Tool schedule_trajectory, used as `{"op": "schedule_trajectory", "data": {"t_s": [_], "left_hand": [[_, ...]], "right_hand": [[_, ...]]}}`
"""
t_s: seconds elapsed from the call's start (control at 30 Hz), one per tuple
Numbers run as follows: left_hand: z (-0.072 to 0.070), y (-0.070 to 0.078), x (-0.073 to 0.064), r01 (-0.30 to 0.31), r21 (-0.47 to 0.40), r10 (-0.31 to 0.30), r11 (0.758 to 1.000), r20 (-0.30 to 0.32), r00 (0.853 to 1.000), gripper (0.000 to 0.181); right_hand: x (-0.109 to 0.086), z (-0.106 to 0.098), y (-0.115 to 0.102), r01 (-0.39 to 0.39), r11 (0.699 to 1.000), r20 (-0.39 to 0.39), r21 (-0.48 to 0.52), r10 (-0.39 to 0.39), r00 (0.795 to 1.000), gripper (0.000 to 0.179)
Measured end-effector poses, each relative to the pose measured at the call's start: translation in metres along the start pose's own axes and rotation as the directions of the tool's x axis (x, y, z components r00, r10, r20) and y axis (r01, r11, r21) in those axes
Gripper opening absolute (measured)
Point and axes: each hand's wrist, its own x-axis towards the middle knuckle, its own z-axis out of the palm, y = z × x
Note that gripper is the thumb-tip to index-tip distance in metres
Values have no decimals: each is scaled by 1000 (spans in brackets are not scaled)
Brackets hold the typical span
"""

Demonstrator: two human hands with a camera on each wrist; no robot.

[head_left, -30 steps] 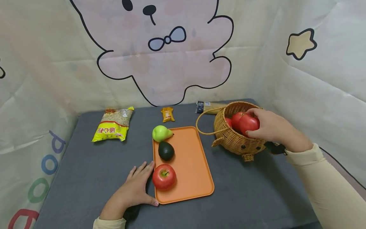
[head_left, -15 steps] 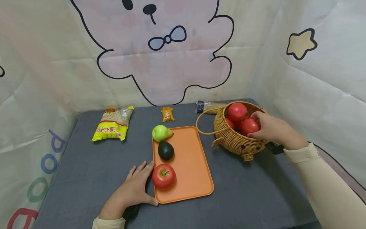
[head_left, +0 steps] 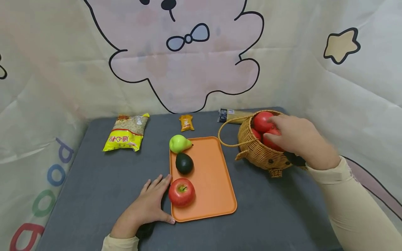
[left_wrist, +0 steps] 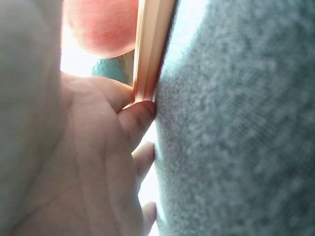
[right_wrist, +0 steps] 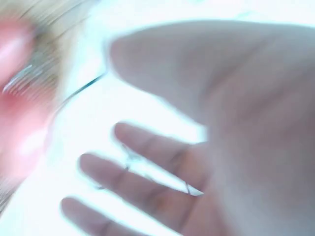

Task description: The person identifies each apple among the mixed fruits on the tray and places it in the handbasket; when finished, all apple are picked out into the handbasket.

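My left hand (head_left: 146,207) lies with spread fingers against the left edge of an orange tray (head_left: 210,177). The left wrist view has the fingertips (left_wrist: 140,118) touching the tray's rim. Along that side of the tray sit a red apple (head_left: 181,192), a dark avocado (head_left: 184,163) and a green pear (head_left: 179,143). At the right, my right hand (head_left: 296,136) hovers over a wicker basket (head_left: 259,153) and partly hides several red round fruits (head_left: 262,121). In the right wrist view its fingers are apart with nothing between them, and the fruits (right_wrist: 27,147) show blurred beside it.
A yellow snack bag (head_left: 125,134) lies at the back left, a small orange packet (head_left: 186,123) at the back middle. Behind the basket is a long clear pack (head_left: 233,115). The basket's handle (head_left: 220,134) leans toward the tray. Printed cloth walls enclose the table.
My right hand held a red fruit, which went lower into the basket while another came into sight behind it; the hand has now let go and lifted. My left hand stayed put.
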Motion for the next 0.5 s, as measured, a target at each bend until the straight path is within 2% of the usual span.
{"op": "schedule_trajectory", "data": {"t_s": [0.03, 0.07, 0.13, 0.2, 0.27, 0.3, 0.37, 0.43, 0.5], "left_hand": [[-1, 0, 0, -1, 4, 1, 1000, 0, 1000, 147], [-1, 0, 0, 2, 11, -2, 1000, 3, 1000, 147], [-2, 0, -1, 6, 5, -6, 1000, 5, 1000, 148], [-2, 0, -2, 12, -4, -12, 1000, 9, 1000, 148], [-2, 1, -2, 14, -14, -13, 1000, 14, 1000, 148], [-2, 1, -3, 11, -20, -11, 1000, 12, 1000, 148], [-1, 1, -3, 4, -12, -4, 1000, 11, 1000, 148], [-1, 2, -3, -5, -11, 5, 1000, 7, 1000, 146], [0, 3, -3, -11, -13, 11, 1000, 4, 1000, 146]], "right_hand": [[-3, -3, -20, 63, 998, -68, 1, -63, 996, 46], [-5, -3, -41, 145, 989, -135, 4, -143, 980, 45], [-7, 5, -83, 318, 948, -244, 17, -305, 921, 40], [-9, 22, -123, 466, 884, -282, 34, -439, 853, 42], [-10, 45, -157, 565, 823, -253, 58, -535, 806, 49], [-11, 57, -172, 595, 801, -224, 67, -568, 791, 54], [-12, 83, -195, 626, 774, -153, 90, -611, 777, 65], [-14, 107, -210, 638, 762, -89, 113, -632, 770, 74], [-15, 128, -219, 645, 754, -64, 121, -643, 764, 81]]}}
